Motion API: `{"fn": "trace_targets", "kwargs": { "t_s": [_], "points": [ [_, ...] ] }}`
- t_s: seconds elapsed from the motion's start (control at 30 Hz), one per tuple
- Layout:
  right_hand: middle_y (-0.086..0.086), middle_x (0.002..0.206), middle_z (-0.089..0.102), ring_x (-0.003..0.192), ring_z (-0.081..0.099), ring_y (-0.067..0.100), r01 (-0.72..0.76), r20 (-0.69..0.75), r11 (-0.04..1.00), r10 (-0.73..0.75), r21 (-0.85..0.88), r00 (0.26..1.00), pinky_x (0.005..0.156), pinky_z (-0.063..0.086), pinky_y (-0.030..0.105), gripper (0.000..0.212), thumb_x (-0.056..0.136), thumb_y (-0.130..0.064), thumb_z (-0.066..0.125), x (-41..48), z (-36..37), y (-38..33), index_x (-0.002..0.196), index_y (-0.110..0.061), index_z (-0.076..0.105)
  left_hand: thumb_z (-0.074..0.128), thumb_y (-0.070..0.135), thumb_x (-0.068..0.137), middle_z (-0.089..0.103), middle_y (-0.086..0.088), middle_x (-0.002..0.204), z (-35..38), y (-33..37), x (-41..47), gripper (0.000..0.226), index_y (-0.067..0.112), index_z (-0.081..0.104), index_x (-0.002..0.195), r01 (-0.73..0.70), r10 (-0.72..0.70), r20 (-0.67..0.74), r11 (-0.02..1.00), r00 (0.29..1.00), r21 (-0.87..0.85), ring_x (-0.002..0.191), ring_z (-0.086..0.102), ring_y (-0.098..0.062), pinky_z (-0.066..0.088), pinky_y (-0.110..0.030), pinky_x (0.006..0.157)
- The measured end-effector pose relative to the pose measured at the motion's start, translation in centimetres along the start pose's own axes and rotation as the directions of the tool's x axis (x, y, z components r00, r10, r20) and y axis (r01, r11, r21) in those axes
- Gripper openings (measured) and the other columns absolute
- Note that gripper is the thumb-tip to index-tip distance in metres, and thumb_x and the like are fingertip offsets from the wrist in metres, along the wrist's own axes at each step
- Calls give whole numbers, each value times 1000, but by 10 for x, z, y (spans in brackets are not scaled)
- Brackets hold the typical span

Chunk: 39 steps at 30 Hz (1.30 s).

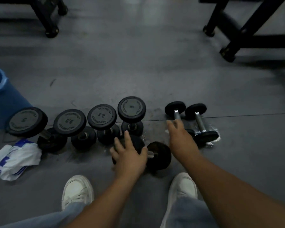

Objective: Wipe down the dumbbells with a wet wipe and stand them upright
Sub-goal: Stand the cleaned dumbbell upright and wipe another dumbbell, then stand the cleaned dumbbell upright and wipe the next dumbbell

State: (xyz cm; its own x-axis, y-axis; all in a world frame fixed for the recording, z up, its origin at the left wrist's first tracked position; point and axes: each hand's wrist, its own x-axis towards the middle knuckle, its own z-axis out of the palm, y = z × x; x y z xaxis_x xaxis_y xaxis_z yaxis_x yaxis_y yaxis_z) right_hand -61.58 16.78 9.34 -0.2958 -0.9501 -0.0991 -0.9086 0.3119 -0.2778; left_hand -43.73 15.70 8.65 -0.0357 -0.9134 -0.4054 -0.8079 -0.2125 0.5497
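- Left hand (129, 156): palm down on one head of the lying dumbbell (159, 156), just in front of the shoes. Fingers (127, 137) spread & fairly straight, not wrapped round anything; thumb next to the bar.
- Right hand (179, 137): stretched out twd the small dumbbell (175, 109) lying on its side. Fingers loose & open, holding nothing. Blurry, so can't tell if the tips touch the bar.
- Second small dumbbell (201, 124): also on its side, just right of the first, w/ a wet shine on the floor (138, 71) around it.
- Row of dumbbells (102, 116): 4 standing on end, left of the hands, marked 5, 2.5, 2.5, 5.
- White-blue bundle (16, 159): crumpled on the floor at the row's left end. Pack or cloth, can't tell.
- Blue bucket (3, 99): behind the leftmost dumbbell, at the frame edge.
- White shoes (77, 191): either side of the arms.
- Black frame legs (229, 51): at the back.
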Motion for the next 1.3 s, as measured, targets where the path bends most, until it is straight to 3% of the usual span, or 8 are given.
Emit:
{"fn": "trace_targets", "kwargs": {
  "t_s": [0.1, 0.2, 0.4, 0.57, 0.8, 0.9, 1.1, 1.3],
  "points": [
    [8, 152, 15, 104, 60, 33, -9, -8, 999, 8, -46, 1000, 78, 53, 42, 67, 87, -5, 55, -15, -18, 10, 145, -26, 28, 54, 70, 81, -15, -3, 162, 3, 35, -6, 98, 42, -7, 152, -202, 184, 88, 937, 979, 287, 147, -6, -38, 29, -66, 106],
    [7, 153, 12, 109, 55, 32, -81, 8, 990, 83, -116, 997, 79, 51, 41, 71, 89, -6, 52, -36, -36, 22, 149, -28, 22, 51, 77, 78, -24, -7, 162, 9, 68, -4, 100, 39, -4, 153, -378, 326, 192, 776, 926, 505, 147, -21, -38, 15, -73, 106],
    [6, 143, 22, 112, 53, 28, -247, -39, 969, 246, -8, 968, 84, 52, 41, 69, 87, -6, 54, -56, -36, 44, 145, -28, 23, 55, 75, 76, -11, -7, 163, 28, 87, -12, 106, 37, -7, 154, -478, 349, 330, 696, 877, 536, 148, -5, -41, 32, -63, 106],
    [7, 141, 20, 114, 48, 27, -233, 3, 962, 236, -139, 972, 86, 49, 38, 78, 88, -13, 57, -56, -28, 27, 150, -30, 13, 61, 80, 68, -19, -5, 163, 31, 88, -12, 121, 44, -21, 149, -624, 402, 478, 541, 781, 564, 148, -13, -43, 22, -74, 104],
    [21, 156, 8, 128, 45, 39, 30, 373, 892, 158, -451, 914, 99, 45, 47, 87, 91, -15, 58, -3, -93, 82, 154, -31, 1, 65, 81, 64, -25, -6, 162, 29, 102, 1, 133, 36, -25, 150, -753, 448, 609, 315, 655, 578, 147, -14, -45, 21, -71, 107],
    [15, 152, 18, 123, 50, 36, 44, 370, 946, 84, -323, 925, 96, 47, 45, 89, 89, -7, 56, -1, -90, 91, 153, -35, 2, 65, 81, 64, -22, -3, 163, 32, 102, 8, 130, 39, -22, 151, -802, 507, 629, 270, 589, 533, 147, -6, -45, 28, -65, 108],
    [2, 142, 26, 109, 53, 19, -41, 122, 997, 49, -72, 991, 74, 42, 24, 87, 89, -15, 56, -40, -5, 102, 153, -38, 2, 64, 76, 67, 0, -3, 158, 36, 101, 17, 117, 37, -7, 151, -843, 563, 638, 239, 525, 482, 137, 15, -41, 40, -55, 101],
    [3, 130, 39, 89, 59, 21, -64, 114, 997, 60, 34, 992, 60, 43, 28, 95, 79, -10, 62, -34, 29, 107, 153, -38, 9, 68, 73, 64, 10, -7, 153, 23, 116, 34, 118, 34, -3, 150, -875, 537, 707, 144, 461, 461, 133, 25, -42, 46, -55, 96]
  ]
}}
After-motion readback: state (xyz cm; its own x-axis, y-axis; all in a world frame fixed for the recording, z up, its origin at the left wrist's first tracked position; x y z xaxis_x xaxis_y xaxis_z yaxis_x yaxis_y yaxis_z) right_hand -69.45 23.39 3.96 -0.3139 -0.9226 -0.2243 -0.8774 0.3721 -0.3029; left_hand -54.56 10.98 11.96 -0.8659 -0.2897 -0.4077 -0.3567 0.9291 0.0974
